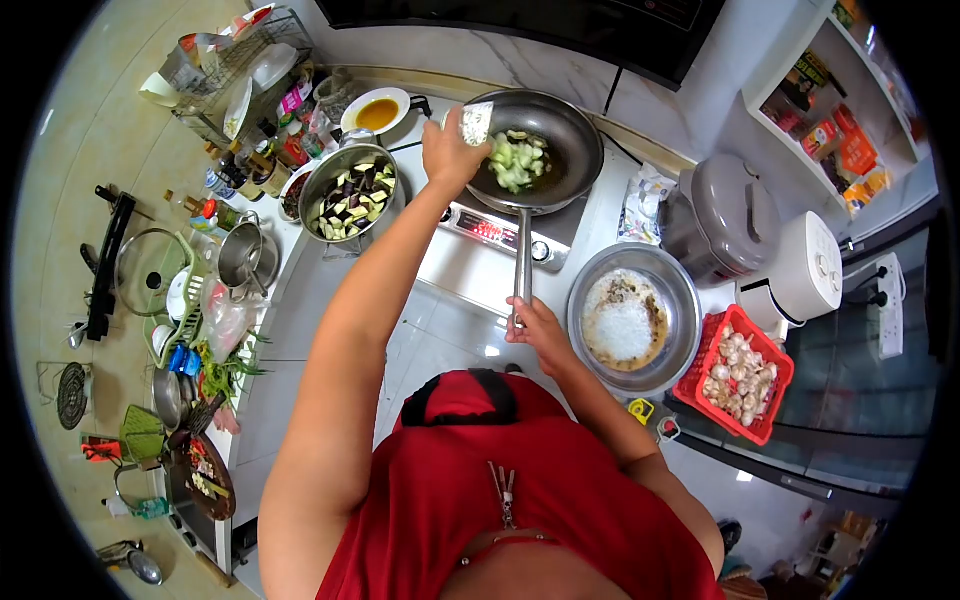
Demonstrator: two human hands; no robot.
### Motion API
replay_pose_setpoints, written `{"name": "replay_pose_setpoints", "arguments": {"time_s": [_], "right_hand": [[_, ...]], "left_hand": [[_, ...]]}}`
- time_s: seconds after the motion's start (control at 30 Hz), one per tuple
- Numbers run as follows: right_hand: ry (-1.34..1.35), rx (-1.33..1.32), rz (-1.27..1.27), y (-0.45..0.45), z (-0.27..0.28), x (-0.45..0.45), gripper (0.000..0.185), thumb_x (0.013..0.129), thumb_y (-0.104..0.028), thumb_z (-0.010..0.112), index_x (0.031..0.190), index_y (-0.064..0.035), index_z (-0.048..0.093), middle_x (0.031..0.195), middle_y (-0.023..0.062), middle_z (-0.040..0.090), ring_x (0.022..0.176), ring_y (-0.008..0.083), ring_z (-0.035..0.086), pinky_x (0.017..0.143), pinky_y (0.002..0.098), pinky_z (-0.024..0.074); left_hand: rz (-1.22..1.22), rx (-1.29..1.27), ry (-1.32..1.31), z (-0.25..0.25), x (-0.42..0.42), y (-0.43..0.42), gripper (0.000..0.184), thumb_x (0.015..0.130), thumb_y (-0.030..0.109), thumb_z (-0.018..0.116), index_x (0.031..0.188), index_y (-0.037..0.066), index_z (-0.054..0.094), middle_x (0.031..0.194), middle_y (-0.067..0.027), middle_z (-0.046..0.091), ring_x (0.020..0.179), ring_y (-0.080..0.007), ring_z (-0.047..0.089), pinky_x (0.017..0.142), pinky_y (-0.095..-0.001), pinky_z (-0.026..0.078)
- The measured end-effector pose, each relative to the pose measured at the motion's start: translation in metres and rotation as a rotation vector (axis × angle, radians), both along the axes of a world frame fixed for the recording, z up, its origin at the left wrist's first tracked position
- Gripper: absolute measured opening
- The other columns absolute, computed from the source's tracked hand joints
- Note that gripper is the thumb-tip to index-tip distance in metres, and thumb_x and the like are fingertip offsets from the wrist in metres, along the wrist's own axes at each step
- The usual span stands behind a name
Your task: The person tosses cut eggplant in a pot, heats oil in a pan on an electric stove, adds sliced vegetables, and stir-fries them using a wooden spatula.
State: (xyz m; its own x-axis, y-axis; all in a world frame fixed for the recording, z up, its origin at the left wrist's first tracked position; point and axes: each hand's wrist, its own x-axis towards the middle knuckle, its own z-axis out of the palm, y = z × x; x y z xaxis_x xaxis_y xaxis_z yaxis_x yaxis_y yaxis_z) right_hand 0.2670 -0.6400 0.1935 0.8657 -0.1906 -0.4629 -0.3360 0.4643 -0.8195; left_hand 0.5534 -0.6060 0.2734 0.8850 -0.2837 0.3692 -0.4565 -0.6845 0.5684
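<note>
My left hand (455, 152) is wrapped around a small white container (477, 123), holding it tilted over the left side of the wok (570, 130). Pale green chopped pieces (520, 162) lie in a heap in the wok, with dark oily liquid beside them. The fingers of my right hand (541, 336) close around the end of the metal wok handle (525, 255). Beneath the wok is an induction cooker (500, 228) with a lit red display. To the left of the wok stands a steel pot (316, 190) with cut eggplant pieces (352, 200).
A plate of brown liquid (377, 113) sits behind the pot. At right are a steel basin (580, 320) with white powdery stuff, a red basket (765, 432) of garlic bulbs and a grey cooker (725, 215). Bottles (240, 170) and a dish rack (190, 290) crowd the left counter.
</note>
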Motion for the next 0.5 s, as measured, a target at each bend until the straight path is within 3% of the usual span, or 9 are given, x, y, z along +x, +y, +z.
{"name": "replay_pose_setpoints", "arguments": {"time_s": [0.1, 0.27, 0.37, 0.4, 0.5], "right_hand": [[0.001, -0.01, 0.026, -0.001, 0.001, -0.002, 0.036, 0.094, -0.037, 0.049, 0.109, -0.004, 0.052, 0.079, 0.0038, 0.054, 0.065, 0.0125, 0.056, 0.063, 0.026, 0.0471], [0.023, -0.023, 0.07, -0.003, 0.0, -0.006, 0.036, 0.095, -0.033, 0.048, 0.116, -0.0038, 0.051, 0.08, 0.0022, 0.054, 0.068, 0.0105, 0.055, 0.065, 0.0244, 0.0464], [0.022, -0.034, 0.098, -0.005, 0.001, -0.008, 0.035, 0.096, -0.031, 0.047, 0.117, -0.0032, 0.051, 0.079, 0.0018, 0.054, 0.067, 0.0095, 0.055, 0.064, 0.0235, 0.0468], [0.018, -0.039, 0.11, -0.006, -0.001, -0.009, 0.035, 0.096, -0.031, 0.047, 0.117, -0.0031, 0.051, 0.079, 0.0017, 0.054, 0.068, 0.0093, 0.055, 0.064, 0.0234, 0.0469], [0.006, -0.052, 0.147, -0.009, -0.005, -0.01, 0.035, 0.096, -0.029, 0.046, 0.118, -0.0028, 0.051, 0.079, 0.0015, 0.054, 0.068, 0.0092, 0.055, 0.065, 0.0233, 0.0473]], "left_hand": [[-0.133, 0.062, -0.275, 0.011, -0.002, -0.006, 0.077, 0.059, 0.023, 0.074, 0.13, 0.017, 0.046, 0.103, -0.0187, 0.047, 0.098, -0.0357, 0.048, 0.084, -0.0409, 0.044], [-0.347, 0.118, -0.509, 0.028, -0.003, -0.005, 0.075, 0.062, 0.016, 0.072, 0.132, 0.018, 0.044, 0.109, -0.0208, 0.045, 0.102, -0.0375, 0.045, 0.086, -0.0428, 0.042], [-0.29, 0.025, -0.524, 0.028, -0.01, 0.0, 0.076, 0.061, 0.016, 0.073, 0.132, 0.019, 0.044, 0.112, -0.022, 0.045, 0.104, -0.038, 0.045, 0.088, -0.0419, 0.042], [-0.241, 0.001, -0.455, 0.028, -0.013, 0.003, 0.077, 0.062, 0.017, 0.074, 0.132, 0.014, 0.044, 0.112, -0.0225, 0.046, 0.106, -0.0376, 0.045, 0.091, -0.0413, 0.04], [-0.057, -0.321, -0.199, 0.019, -0.015, 0.012, 0.075, 0.062, 0.02, 0.075, 0.13, 0.013, 0.045, 0.115, -0.0204, 0.047, 0.102, -0.0366, 0.048, 0.09, -0.0399, 0.042]]}}
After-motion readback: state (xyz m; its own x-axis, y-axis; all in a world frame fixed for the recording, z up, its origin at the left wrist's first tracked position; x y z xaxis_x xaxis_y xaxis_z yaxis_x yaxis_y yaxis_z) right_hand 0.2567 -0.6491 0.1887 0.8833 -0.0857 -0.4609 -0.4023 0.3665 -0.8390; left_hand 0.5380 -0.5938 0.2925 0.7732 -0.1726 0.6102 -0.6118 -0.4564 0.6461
